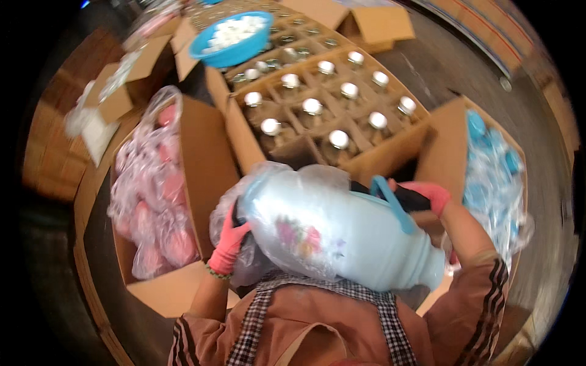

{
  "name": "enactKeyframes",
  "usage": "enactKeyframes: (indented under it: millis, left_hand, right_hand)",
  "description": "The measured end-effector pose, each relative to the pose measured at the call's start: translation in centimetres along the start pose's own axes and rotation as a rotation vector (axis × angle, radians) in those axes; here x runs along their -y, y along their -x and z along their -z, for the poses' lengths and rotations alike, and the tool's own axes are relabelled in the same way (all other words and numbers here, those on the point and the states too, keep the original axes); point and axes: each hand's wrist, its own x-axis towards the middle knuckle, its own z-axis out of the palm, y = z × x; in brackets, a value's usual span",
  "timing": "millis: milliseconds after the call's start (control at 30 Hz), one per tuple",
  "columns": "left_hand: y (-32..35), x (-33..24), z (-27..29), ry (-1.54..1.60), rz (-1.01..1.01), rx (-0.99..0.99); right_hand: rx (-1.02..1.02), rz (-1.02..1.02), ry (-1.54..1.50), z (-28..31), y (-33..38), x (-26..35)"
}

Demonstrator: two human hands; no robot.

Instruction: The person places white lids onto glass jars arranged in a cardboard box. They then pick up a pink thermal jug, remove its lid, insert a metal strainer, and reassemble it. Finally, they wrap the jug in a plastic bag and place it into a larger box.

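Across my lap lies a pale blue thermos flask [360, 232] with a printed flower bunch, tilted on its side. Its left end is inside a clear plastic bag [253, 259], and the narrower end points right. My left hand [229, 244], in a pink and black glove, grips the bagged left end. On the far side, my right hand [427, 196], gloved alike, holds the flask beside its blue handle [394, 204]; some fingertips are hidden behind the handle.
Ahead stands a divided carton [244, 137] of white-capped glass liners [312, 107]. A blue basin [229, 58] of small white pieces sits beyond. Cartons flank me: bagged pink parts [174, 186] at left, bagged blue parts [482, 183] at right.
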Motion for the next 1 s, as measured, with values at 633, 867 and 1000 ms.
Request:
enactKeyframes:
  millis: [633, 867, 1000]
  left_hand:
    - [1.2, 2.1, -3.8, 0.218, -0.233, 0.113]
    - [0.8, -0.7, -0.1, -0.171, -0.397, -0.242]
    - [-1.5, 0.0, 6.6, -0.036, -0.363, -1.013]
  right_hand:
    - [0.168, -0.322, 0.576, -4.3, 1.0, 4.5]
    - [0.117, -0.183, 0.545, -4.1, 2.6, 3.3]
    - [0.001, -0.052, 0.696, -6.1, 5.6, 6.1]
